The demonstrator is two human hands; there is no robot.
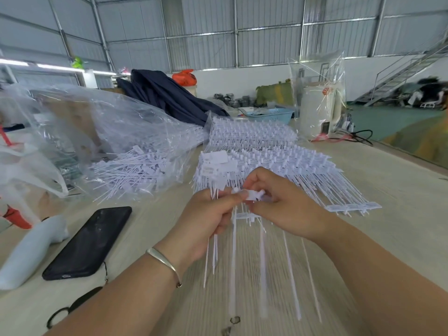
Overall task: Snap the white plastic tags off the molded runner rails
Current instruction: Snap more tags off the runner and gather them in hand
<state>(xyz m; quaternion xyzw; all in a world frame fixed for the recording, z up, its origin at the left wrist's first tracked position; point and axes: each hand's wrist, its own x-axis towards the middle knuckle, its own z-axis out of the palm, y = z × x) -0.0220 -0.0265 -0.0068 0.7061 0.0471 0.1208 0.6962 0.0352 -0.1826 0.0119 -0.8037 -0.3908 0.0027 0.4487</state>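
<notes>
My left hand (pixel 206 217) grips a bundle of loose white tags (pixel 213 251) whose thin tails hang down toward me. My right hand (pixel 278 202) pinches the head of a white tag (pixel 253 194) that sits on a runner rail (pixel 244 215) between both hands; more tails (pixel 263 270) hang from that rail, blurred. Behind my hands lies a stack of full runner rails (pixel 278 166) with several rows of tags. Farther back is a second stack (pixel 252 134).
A clear plastic bag (pixel 116 132) at the left holds snapped-off tags (pixel 131 173). A black phone (pixel 89 241), a white padded object (pixel 31 253) and scissors (pixel 72 306) lie at the left. A blue basket (pixel 271 116) and a wrapped white appliance (pixel 320 105) stand at the back.
</notes>
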